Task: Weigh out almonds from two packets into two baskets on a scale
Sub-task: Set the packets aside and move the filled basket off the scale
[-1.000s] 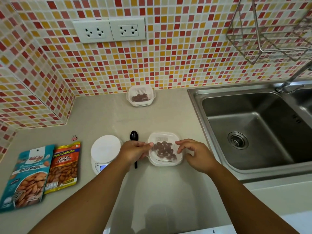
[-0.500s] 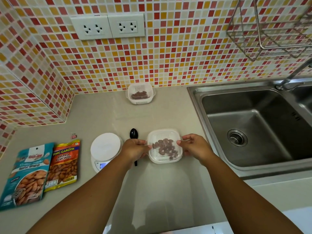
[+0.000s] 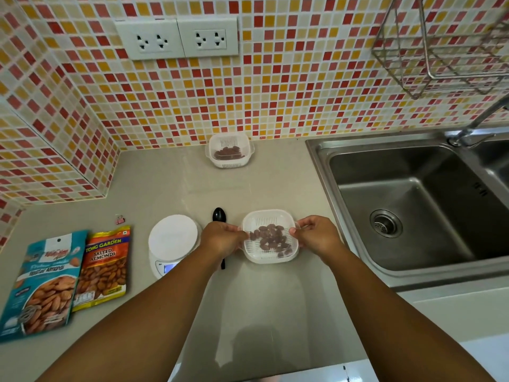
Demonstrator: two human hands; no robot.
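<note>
A white slotted basket (image 3: 270, 257) with several almonds in it sits at the counter's middle. My left hand (image 3: 221, 238) grips its left rim and my right hand (image 3: 316, 235) grips its right rim. A second white basket (image 3: 229, 161) with almonds stands by the tiled wall. The round white scale (image 3: 173, 239) is left of my left hand, with nothing on its plate. A teal almond packet (image 3: 44, 282) and an orange salted-almond packet (image 3: 106, 266) lie flat at the far left.
A black spoon (image 3: 219, 216) lies between the scale and the held basket, partly under my left hand. A steel sink (image 3: 413, 205) fills the right side. A small pink clip (image 3: 119, 219) lies above the packets. A wire rack (image 3: 440, 45) hangs at top right.
Both hands have closed tighter on the basket's two rims. The basket has shifted slightly away from me and looks a little raised.
</note>
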